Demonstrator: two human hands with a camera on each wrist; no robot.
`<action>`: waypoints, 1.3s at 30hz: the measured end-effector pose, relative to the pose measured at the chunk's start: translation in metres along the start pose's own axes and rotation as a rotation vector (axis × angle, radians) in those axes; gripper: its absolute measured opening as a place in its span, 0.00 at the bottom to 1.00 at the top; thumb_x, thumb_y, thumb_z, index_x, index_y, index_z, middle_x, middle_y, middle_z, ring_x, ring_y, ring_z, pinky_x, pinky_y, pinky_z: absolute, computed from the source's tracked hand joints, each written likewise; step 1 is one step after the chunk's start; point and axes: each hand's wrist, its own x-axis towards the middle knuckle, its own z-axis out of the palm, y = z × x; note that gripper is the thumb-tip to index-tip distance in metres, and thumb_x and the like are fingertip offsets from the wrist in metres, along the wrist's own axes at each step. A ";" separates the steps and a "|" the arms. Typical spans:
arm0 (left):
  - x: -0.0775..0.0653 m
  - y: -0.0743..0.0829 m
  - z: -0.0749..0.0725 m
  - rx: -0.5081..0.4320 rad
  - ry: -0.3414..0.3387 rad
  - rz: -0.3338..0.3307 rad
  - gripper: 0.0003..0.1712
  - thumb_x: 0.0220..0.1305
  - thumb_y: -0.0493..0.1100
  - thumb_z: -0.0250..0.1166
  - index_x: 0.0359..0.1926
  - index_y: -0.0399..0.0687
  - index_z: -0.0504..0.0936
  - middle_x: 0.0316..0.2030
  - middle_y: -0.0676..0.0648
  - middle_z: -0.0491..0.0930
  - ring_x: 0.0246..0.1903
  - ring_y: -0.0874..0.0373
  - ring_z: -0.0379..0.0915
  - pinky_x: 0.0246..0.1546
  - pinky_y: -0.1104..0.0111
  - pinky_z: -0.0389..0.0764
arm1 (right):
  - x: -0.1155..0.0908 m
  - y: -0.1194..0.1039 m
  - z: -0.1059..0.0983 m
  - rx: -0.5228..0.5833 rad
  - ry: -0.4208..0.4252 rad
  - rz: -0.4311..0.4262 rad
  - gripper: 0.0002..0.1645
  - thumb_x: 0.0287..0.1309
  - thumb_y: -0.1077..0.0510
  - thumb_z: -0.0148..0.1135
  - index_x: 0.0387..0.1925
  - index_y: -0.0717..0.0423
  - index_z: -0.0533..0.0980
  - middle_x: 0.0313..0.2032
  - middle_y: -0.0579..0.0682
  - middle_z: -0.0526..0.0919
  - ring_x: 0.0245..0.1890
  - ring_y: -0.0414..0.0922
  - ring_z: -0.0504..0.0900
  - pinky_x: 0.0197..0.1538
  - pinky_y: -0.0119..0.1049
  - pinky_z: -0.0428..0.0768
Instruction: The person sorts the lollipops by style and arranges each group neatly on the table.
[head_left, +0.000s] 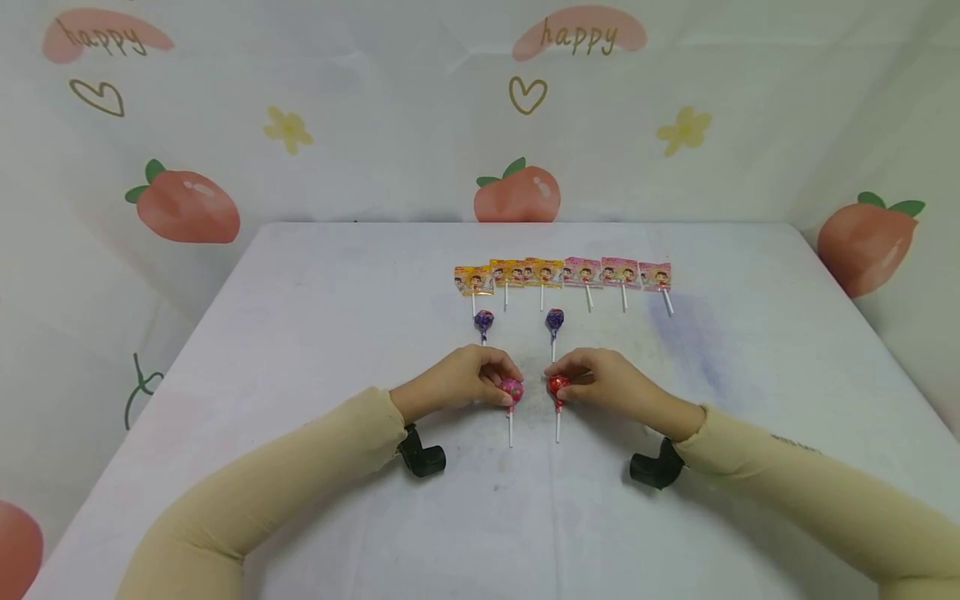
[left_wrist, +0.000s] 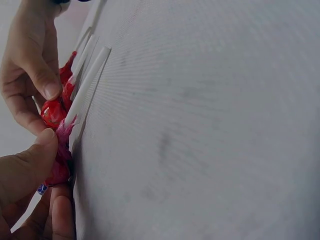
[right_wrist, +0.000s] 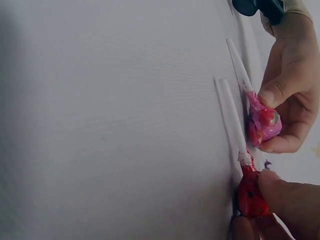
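Note:
My left hand (head_left: 468, 379) pinches the round head of a pink lollipop (head_left: 512, 390) between thumb and fingers. Across from it, my right hand (head_left: 607, 383) pinches a red lollipop (head_left: 558, 385) the same way. Both white sticks point toward me, and the right wrist view shows the pink wrapper (right_wrist: 265, 122) with red and green spots. Just beyond the hands lie two purple lollipops, a left one (head_left: 483, 320) and a right one (head_left: 554, 319); the left one's stick is partly hidden behind my left hand.
Farther back, a row of flat-wrapped lollipops runs across the white table (head_left: 337, 292): three in yellow wrappers (head_left: 508, 272), then three in pink wrappers (head_left: 621, 272). Black wrist devices sit under the left cuff (head_left: 423, 458) and right cuff (head_left: 656, 468). A printed cloth hangs behind.

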 end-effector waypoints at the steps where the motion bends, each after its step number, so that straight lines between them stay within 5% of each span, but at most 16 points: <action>1: 0.000 0.000 0.000 0.002 0.000 -0.001 0.14 0.52 0.37 0.74 0.42 0.46 0.85 0.34 0.52 0.82 0.32 0.64 0.73 0.36 0.74 0.74 | 0.001 -0.002 -0.001 -0.006 -0.002 0.005 0.15 0.55 0.65 0.68 0.46 0.61 0.81 0.43 0.55 0.85 0.45 0.48 0.82 0.53 0.45 0.79; 13: -0.002 0.003 -0.002 0.004 0.001 -0.001 0.16 0.51 0.37 0.74 0.43 0.45 0.85 0.34 0.51 0.82 0.32 0.63 0.73 0.36 0.74 0.75 | 0.001 -0.021 0.002 0.121 0.015 -0.048 0.18 0.54 0.66 0.69 0.48 0.63 0.80 0.44 0.55 0.85 0.46 0.49 0.83 0.51 0.40 0.80; 24: -0.001 0.002 -0.002 0.008 0.002 -0.012 0.16 0.51 0.37 0.75 0.43 0.45 0.85 0.34 0.51 0.82 0.32 0.64 0.73 0.36 0.75 0.74 | 0.005 -0.019 0.018 0.016 -0.027 -0.046 0.14 0.53 0.64 0.70 0.43 0.55 0.81 0.41 0.48 0.85 0.45 0.46 0.84 0.53 0.44 0.79; 39: 0.000 0.001 0.000 0.012 0.000 -0.003 0.16 0.50 0.37 0.75 0.42 0.45 0.85 0.34 0.51 0.82 0.32 0.64 0.73 0.36 0.75 0.74 | 0.004 -0.020 0.021 -0.036 -0.029 -0.066 0.16 0.52 0.63 0.71 0.44 0.56 0.80 0.42 0.49 0.85 0.44 0.44 0.84 0.52 0.43 0.80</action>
